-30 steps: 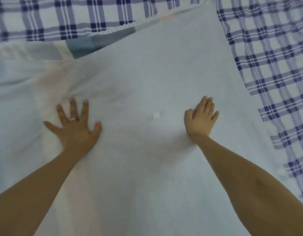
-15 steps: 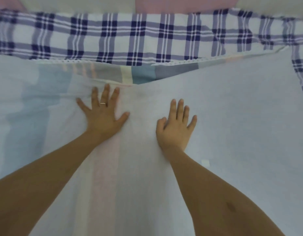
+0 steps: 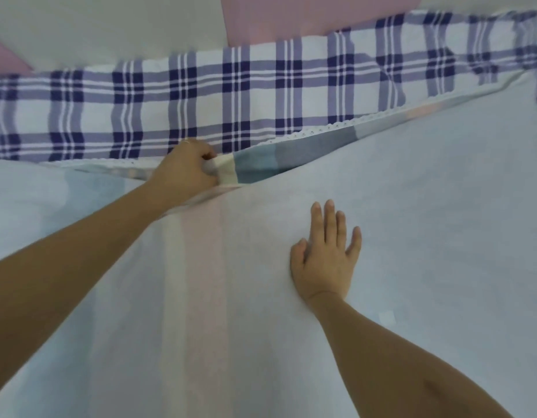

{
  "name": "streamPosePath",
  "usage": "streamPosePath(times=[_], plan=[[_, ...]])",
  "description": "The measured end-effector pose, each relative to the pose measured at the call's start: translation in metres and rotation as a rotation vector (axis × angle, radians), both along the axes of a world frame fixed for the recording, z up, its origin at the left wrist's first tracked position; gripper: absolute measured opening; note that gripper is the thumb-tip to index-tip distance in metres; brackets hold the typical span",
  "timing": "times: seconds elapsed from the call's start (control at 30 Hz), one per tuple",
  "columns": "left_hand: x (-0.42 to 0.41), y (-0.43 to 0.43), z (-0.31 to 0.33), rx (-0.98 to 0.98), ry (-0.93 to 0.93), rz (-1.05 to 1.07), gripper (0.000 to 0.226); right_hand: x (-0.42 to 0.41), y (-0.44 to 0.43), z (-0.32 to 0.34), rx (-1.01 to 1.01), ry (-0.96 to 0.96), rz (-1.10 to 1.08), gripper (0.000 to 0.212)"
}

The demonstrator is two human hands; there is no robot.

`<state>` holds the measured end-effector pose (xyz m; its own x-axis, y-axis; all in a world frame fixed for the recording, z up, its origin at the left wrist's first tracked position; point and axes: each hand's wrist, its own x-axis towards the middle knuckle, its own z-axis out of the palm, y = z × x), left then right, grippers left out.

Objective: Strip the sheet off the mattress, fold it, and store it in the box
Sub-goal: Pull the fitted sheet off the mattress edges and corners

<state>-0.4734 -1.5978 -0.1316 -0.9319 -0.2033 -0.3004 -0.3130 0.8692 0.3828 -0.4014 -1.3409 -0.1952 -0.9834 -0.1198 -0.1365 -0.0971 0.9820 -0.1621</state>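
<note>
**Folding under way, far edge taken up**

Half a second ago both palms lay flat and spread on the sheet; now the left hand [image 3: 185,170] has slid forward and curled shut on the sheet's far edge, while the right has stayed back.

Nearest, the sheet [image 3: 427,251] lies pale side up across the mattress, off it and apparently doubled over itself, so stripping looks done and folding is in progress. No box is in view; storing is still ahead.

The right hand [image 3: 324,260] is open, palm down, fingers together and pointing away, pressing the cloth. Beyond it the left arm reaches further, fist closed on a bunched colour-block corner beside the lace trim [image 3: 336,128]. Past that lies plaid fabric [image 3: 261,95].
</note>
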Motion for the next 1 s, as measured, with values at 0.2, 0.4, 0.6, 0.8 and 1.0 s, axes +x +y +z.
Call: streamPosePath(times=[0.2,0.4,0.6,0.8,1.0], plan=[[-0.018,0.009,0.015,0.292,0.001,0.229,0.025,-0.002,-0.001,0.001,0.016,0.003,-0.009,0.067],[-0.042,-0.010,-0.006,0.211,0.324,0.249,0.036,-0.003,-0.003,0.000,0.028,0.018,-0.012,0.068],[-0.033,-0.005,-0.015,-0.249,0.468,0.227,0.018,-0.003,-0.002,-0.001,0.023,0.020,-0.008,0.068],[0.023,0.020,-0.012,-0.055,0.153,-0.217,0.026,-0.003,-0.002,0.000,0.024,0.012,-0.003,0.068],[0.043,0.012,-0.006,0.018,0.061,-0.137,0.011,-0.002,-0.002,-0.002,0.028,0.014,-0.003,0.067]])
